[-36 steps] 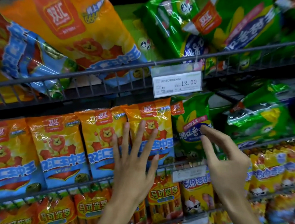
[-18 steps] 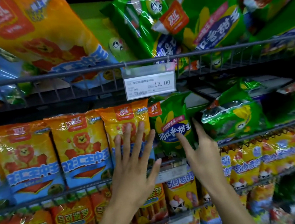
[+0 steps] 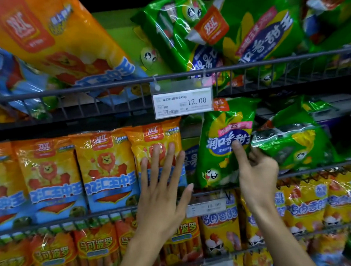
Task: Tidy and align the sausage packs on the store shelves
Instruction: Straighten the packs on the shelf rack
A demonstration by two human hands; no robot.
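Left hand is flat, fingers spread, on the last orange lion sausage pack on the middle shelf, right hand pinches the upright green corn sausage pack beside it, so I'd brace orange and nudge green square.

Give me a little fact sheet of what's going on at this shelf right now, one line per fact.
place: wire store shelves stocked with sausage packs
left hand: flat, fingers spread, pressing on the rightmost orange pack
right hand: thumb on the upright green pack, fingers curled at its right edge
beside it: slumped green pack, lying tilted
price tag: reads 12.00, hangs from the upper shelf rail
orange row: upright, side by side
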